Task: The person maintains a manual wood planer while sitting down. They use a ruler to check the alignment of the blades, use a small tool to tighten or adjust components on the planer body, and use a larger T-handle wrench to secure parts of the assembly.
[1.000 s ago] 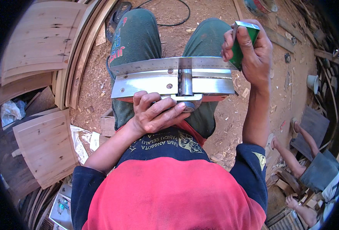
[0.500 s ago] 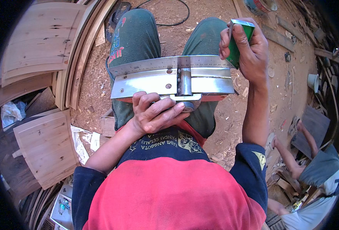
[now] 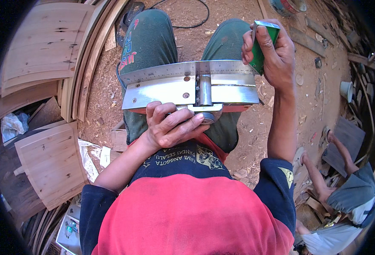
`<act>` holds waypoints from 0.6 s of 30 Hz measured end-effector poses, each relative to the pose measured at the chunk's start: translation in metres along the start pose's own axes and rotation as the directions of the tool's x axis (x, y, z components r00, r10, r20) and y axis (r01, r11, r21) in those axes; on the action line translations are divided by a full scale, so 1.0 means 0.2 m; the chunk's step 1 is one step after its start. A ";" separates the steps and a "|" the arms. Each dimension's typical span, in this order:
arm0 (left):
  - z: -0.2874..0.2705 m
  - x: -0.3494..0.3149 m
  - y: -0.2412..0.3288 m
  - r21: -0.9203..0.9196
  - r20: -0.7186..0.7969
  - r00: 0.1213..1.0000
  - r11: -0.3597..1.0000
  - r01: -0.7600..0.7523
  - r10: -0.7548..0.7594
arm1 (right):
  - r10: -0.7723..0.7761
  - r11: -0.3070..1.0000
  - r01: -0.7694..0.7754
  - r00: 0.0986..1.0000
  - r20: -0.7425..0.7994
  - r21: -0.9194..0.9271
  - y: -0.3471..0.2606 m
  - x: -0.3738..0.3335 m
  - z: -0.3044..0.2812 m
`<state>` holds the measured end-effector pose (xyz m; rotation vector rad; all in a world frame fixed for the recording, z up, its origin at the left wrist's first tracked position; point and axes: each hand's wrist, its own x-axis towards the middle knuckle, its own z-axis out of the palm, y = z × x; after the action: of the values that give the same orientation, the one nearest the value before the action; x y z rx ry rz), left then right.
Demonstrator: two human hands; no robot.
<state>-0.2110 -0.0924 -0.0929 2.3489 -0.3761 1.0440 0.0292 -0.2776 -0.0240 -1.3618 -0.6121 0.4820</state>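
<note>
An electric hand planer (image 3: 160, 93) lies across my thighs with its shiny metal sole facing up and its cutter drum (image 3: 205, 90) showing in the gap. My left hand (image 3: 172, 125) is closed round the planer's near side, its fingers curled over the edge beside a round dark knob. A try square's ruled steel blade (image 3: 170, 70) stands on edge along the far part of the sole, spanning both plates. Its green stock (image 3: 261, 53) is gripped in my right hand (image 3: 278, 59), thumb pressed on the face. The planer's underside and grip are hidden.
Wooden panels (image 3: 47, 42) lean on the left, with another panel (image 3: 51, 163) nearer me. A black cable (image 3: 196, 26) curves over the shaving-strewn floor ahead. Boards (image 3: 308, 42) lie at the far right. A co-worker (image 3: 351, 191) sits at the lower right; a white cup (image 3: 346, 90) is beyond.
The try square and planer are almost still; the square's blade has shifted very slightly left. At the lower right the co-worker has changed posture a little.
</note>
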 end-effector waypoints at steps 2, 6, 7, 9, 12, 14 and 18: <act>0.00 0.00 0.00 0.001 0.001 1.000 1.000 0.000 0.000 | 0.000 1.000 0.000 1.000 0.001 0.005 0.00 0.00 0.00; 0.00 0.00 0.00 0.005 0.000 1.000 1.000 0.002 -0.002 | 0.021 1.000 -0.021 1.000 0.016 -0.021 -0.01 -0.01 0.00; 0.00 0.00 0.00 0.006 0.000 1.000 1.000 0.003 -0.003 | 0.023 0.999 -0.023 1.000 0.014 -0.023 -0.01 -0.01 0.00; 0.00 0.00 0.00 0.008 0.000 1.000 1.000 0.001 -0.001 | 0.026 0.999 -0.025 1.000 0.013 -0.025 -0.01 -0.01 0.00; 0.00 -0.01 0.00 0.009 0.001 1.000 1.000 0.002 -0.002 | 0.029 0.999 -0.028 0.999 0.015 -0.023 0.00 -0.01 -0.01; 0.00 -0.01 0.00 0.008 0.003 1.000 1.000 0.004 -0.004 | 0.017 0.999 -0.017 1.000 0.023 -0.034 -0.01 -0.01 -0.01; 0.00 0.00 0.00 0.004 -0.002 1.000 1.000 0.002 -0.002 | 0.029 0.998 -0.028 1.000 0.012 -0.051 -0.01 -0.02 -0.01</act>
<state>-0.2109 -0.0930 -0.0926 2.3505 -0.3706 1.0471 0.0276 -0.2806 -0.0231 -1.4178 -0.6199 0.5016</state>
